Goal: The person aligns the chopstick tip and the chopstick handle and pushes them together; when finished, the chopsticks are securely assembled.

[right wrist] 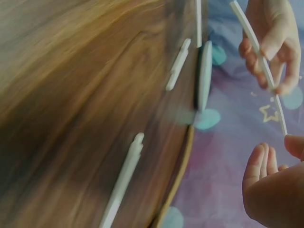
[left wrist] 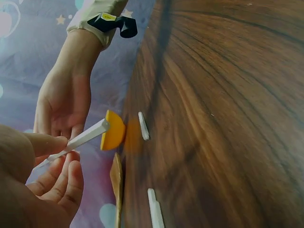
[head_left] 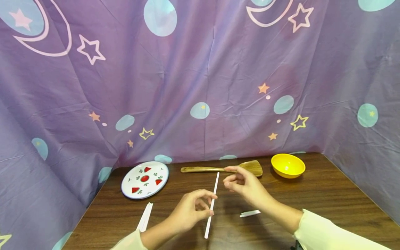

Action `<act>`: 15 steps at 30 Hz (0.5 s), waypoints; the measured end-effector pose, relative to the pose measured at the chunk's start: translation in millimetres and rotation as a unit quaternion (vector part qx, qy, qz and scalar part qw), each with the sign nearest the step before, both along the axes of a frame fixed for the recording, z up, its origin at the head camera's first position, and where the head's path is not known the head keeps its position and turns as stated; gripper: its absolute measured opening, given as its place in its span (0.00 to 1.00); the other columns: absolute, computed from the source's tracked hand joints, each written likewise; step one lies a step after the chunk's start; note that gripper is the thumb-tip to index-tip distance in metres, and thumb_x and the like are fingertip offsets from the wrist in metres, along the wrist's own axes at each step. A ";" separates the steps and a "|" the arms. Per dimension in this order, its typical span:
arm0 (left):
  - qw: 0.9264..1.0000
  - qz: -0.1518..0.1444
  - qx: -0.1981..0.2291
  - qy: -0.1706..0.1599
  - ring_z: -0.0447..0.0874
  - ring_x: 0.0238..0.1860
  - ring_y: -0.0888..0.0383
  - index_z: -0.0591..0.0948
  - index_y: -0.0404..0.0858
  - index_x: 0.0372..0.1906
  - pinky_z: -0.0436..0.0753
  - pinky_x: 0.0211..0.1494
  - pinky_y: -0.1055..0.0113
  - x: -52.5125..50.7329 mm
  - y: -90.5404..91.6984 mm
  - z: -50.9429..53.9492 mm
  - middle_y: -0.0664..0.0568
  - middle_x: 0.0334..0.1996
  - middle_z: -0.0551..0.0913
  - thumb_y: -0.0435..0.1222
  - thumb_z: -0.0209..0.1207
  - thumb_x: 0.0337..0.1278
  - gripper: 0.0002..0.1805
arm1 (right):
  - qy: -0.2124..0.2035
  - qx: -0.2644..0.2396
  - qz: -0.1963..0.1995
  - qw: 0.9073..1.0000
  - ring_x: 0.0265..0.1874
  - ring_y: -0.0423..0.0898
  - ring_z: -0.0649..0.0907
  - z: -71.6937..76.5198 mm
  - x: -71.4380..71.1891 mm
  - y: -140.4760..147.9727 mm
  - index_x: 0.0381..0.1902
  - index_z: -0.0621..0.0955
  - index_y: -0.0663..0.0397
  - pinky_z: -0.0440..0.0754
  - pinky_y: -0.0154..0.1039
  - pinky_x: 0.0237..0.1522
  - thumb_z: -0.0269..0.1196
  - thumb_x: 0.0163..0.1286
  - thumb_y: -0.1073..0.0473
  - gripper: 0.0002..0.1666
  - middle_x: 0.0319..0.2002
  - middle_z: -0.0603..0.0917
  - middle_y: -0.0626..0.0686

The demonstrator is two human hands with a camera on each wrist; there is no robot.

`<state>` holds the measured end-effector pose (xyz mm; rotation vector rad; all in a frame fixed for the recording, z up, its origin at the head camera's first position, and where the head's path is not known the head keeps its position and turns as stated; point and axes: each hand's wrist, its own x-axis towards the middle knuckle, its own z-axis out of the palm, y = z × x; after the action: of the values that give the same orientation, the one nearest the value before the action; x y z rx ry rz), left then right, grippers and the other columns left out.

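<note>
My left hand (head_left: 195,210) pinches a slim white chopstick (head_left: 215,185) between thumb and fingers, above the table. The chopstick (left wrist: 90,135) slants, its thicker end toward the camera in the left wrist view. My right hand (head_left: 247,185) is to the right of the chopstick's far end, fingers loosely bent and a small gap between them in the head view. From the right wrist view, the right thumb (right wrist: 295,145) appears close to the chopstick's thin tip; contact cannot be told.
White chopsticks (head_left: 144,218) lie in a bundle at left, with more white sticks (head_left: 249,213) under the right forearm. Along the back are a fruit-patterned plate (head_left: 128,187), a wooden spatula (head_left: 200,169) and a yellow bowl (head_left: 285,166). A purple curtain (head_left: 175,86) hangs behind the table (head_left: 331,205).
</note>
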<state>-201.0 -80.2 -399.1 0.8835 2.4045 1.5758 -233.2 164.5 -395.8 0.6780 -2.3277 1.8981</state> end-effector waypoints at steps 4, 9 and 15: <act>1.000 0.014 -0.007 0.005 0.83 0.36 0.64 0.85 0.40 0.53 0.81 0.38 0.72 0.3 -10.0 -5.7 0.49 0.42 0.83 0.25 0.70 0.56 0.19 | 0.016 0.034 -0.027 0.999 0.40 0.43 0.87 -8.4 -0.3 9.4 0.59 0.77 0.70 0.86 0.37 0.45 0.68 0.68 0.67 0.24 0.42 0.88 0.60; 1.000 0.016 -0.022 0.006 0.82 0.34 0.65 0.85 0.37 0.50 0.80 0.36 0.73 0.8 -26.6 -13.2 0.46 0.40 0.85 0.26 0.69 0.57 0.16 | 0.035 0.060 -0.036 0.997 0.40 0.41 0.86 -22.3 -0.6 20.6 0.53 0.81 0.68 0.84 0.33 0.45 0.70 0.66 0.66 0.19 0.41 0.89 0.61; 0.999 0.016 -0.043 -0.014 0.81 0.31 0.66 0.84 0.33 0.50 0.78 0.31 0.75 1.6 -50.2 -22.4 0.43 0.38 0.84 0.26 0.69 0.58 0.14 | 0.049 0.113 -0.034 0.992 0.41 0.39 0.86 -40.1 -2.4 38.4 0.49 0.83 0.67 0.85 0.36 0.48 0.71 0.66 0.64 0.16 0.42 0.89 0.60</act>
<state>-199.4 -130.4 -421.5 0.8056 2.4590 1.4726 -235.6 202.9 -435.9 0.6834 -2.4924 1.5513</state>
